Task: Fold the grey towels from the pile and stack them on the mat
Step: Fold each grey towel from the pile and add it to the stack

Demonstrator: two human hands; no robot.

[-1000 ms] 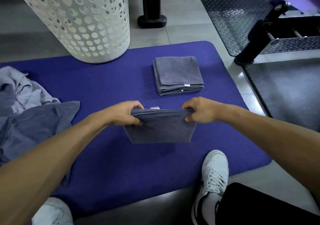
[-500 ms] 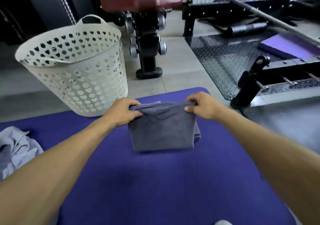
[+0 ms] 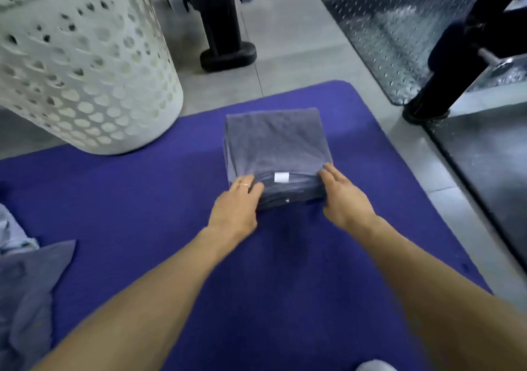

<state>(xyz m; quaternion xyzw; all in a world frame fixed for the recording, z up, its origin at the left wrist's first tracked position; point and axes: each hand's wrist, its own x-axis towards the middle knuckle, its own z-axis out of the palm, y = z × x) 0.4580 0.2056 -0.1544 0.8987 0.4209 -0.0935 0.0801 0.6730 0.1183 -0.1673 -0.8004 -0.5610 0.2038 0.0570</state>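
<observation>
The stack (image 3: pixel 276 153) of folded grey towels lies at the far middle of the mat (image 3: pixel 142 199). The left hand (image 3: pixel 235 205) and right hand (image 3: pixel 343 196) touch its near corners with fingers fairly straight, clasping nothing. Soft, light and limp cloth: best pinched at corners. The loose pile (image 3: pixel 25 290) waits near left.
</observation>
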